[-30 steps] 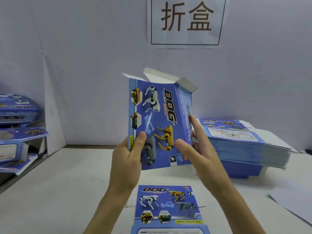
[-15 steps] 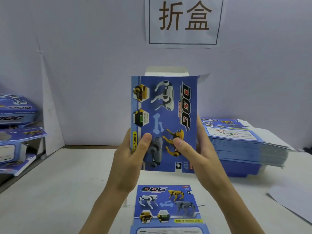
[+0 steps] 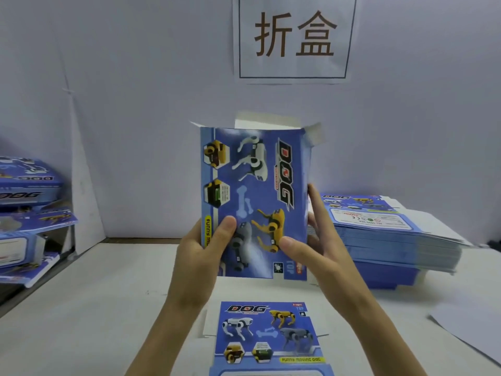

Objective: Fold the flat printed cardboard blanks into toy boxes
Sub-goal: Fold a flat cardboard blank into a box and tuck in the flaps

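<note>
I hold a blue printed toy box [image 3: 257,185] upright in front of me, its "DOG" face toward me and white flaps standing open at its top. My left hand [image 3: 206,253] grips its lower left edge, thumb on the front. My right hand [image 3: 314,248] grips its lower right edge, thumb on the front and fingers along the side. A flat blank [image 3: 267,337] with the same print lies on the table below my hands. A tall stack of flat blanks [image 3: 393,234] sits to the right.
Several folded blue boxes [image 3: 27,213] are piled at the left edge. A loose white sheet [image 3: 471,335] lies at the right front. A paper sign [image 3: 295,36] hangs on the grey wall behind the white table [image 3: 95,321].
The box has turned from angled to face me squarely and has risen slightly. Both hands have kept their grip on its lower edges.
</note>
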Available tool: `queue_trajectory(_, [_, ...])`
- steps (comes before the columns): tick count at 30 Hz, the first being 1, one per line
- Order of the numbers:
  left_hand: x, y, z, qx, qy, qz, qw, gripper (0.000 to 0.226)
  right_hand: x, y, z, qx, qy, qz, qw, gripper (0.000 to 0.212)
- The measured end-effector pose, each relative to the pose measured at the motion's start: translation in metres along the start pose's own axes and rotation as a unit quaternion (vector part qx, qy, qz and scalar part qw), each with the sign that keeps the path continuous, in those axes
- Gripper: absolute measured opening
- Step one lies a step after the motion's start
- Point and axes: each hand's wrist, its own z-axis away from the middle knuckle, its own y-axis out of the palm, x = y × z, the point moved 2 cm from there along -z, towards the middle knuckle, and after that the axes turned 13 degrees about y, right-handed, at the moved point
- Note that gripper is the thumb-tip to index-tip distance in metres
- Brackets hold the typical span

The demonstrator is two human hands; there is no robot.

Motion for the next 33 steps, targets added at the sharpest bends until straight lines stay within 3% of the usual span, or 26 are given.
queue_trajectory(2, [-0.001,-0.008,-0.004,0.074,-0.032,0.031,0.996,0.034,-0.003,0.001,-0.001,0.007,-0.007,-0.047,0.999,0.088])
queue_trajectory(5, [-0.006,-0.025,-0.004,0.188,-0.096,0.038,0.977,0.048,-0.006,0.005,-0.001,0.028,0.0,-0.068,0.997,0.082])
queue_trajectory(9, [-0.011,-0.059,0.003,0.151,-0.131,0.046,0.979,0.05,-0.009,0.016,0.0,0.107,0.046,-0.001,0.993,0.08])
queue_trajectory(11, [-0.008,-0.082,0.009,0.126,-0.174,0.045,0.976,0.061,-0.015,0.023,0.0,0.121,0.076,0.051,0.988,0.076])
queue_trajectory(13, [-0.004,-0.109,0.008,0.076,-0.218,0.046,0.972,0.057,-0.025,0.031,-0.001,0.128,0.098,0.096,0.982,0.075])
queue_trajectory(14, [-0.003,-0.123,0.002,0.026,-0.23,0.056,0.971,0.041,-0.031,0.033,-0.001,0.129,0.105,0.106,0.98,0.074])
queue_trajectory(15, [-0.003,-0.14,-0.009,-0.054,-0.239,0.069,0.967,0.021,-0.035,0.035,-0.001,0.131,0.111,0.109,0.979,0.074])
queue_trajectory(16, [-0.004,-0.158,-0.025,-0.142,-0.221,0.09,0.961,0.016,-0.038,0.036,-0.001,0.135,0.116,0.106,0.978,0.074])
queue_trajectory(19, [-0.021,-0.202,-0.076,-0.345,-0.095,0.197,0.913,0.026,-0.042,0.04,-0.001,0.149,0.135,0.094,0.975,0.076])
queue_trajectory(21, [-0.024,-0.21,-0.092,-0.362,-0.058,0.177,0.914,0.04,-0.045,0.042,-0.001,0.153,0.148,0.094,0.973,0.076])
queue_trajectory(23, [-0.004,-0.194,-0.09,-0.259,-0.116,0.065,0.957,0.042,-0.046,0.043,-0.001,0.158,0.16,0.11,0.968,0.071])
queue_trajectory(24, [0.01,-0.178,-0.081,-0.165,-0.142,-0.048,0.975,0.038,-0.047,0.043,-0.001,0.159,0.169,0.124,0.965,0.066])
queue_trajectory(25, [0.027,-0.16,-0.067,-0.047,-0.157,-0.17,0.972,0.038,-0.049,0.043,-0.001,0.158,0.18,0.144,0.96,0.061])
queue_trajectory(27, [0.06,-0.121,-0.034,0.147,-0.156,-0.309,0.927,0.039,-0.053,0.043,-0.002,0.159,0.207,0.197,0.945,0.052])
queue_trajectory(29, [0.086,-0.08,0.005,0.283,-0.185,-0.319,0.886,0.039,-0.061,0.041,-0.003,0.168,0.235,0.261,0.921,0.048])
queue_trajectory(33, [0.118,-0.015,0.046,0.437,-0.176,-0.36,0.805,0.056,-0.078,0.026,-0.005,0.18,0.273,0.457,0.827,0.049])
